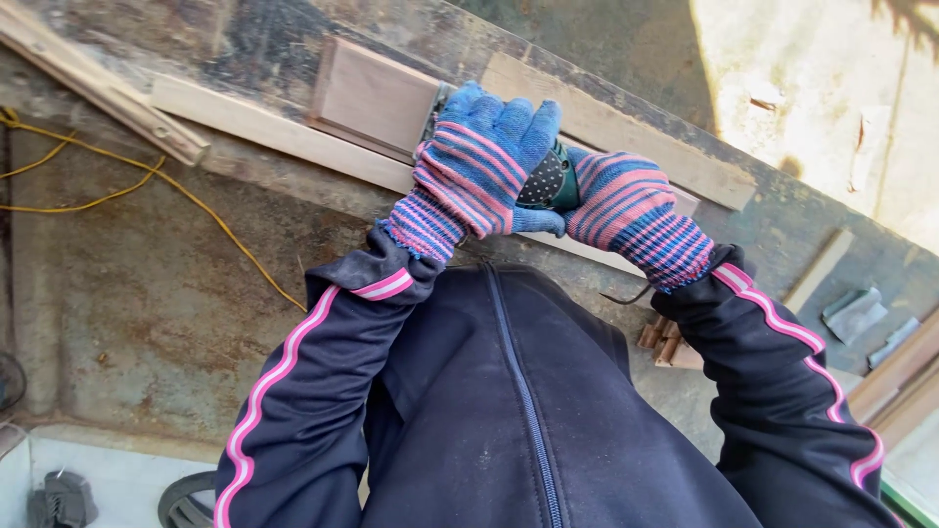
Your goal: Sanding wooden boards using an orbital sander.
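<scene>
Left hand [479, 161] and right hand [621, 200], gloved, fingers closed around green sander [550, 181] over wooden board [377, 98]. Near bench edge, open concrete beyond. Yellow cord [127, 181] well apart.

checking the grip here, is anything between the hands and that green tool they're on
Nothing visible: the left hand lies on top of the green tool and the right hand presses against its side, on the wooden board.
</scene>
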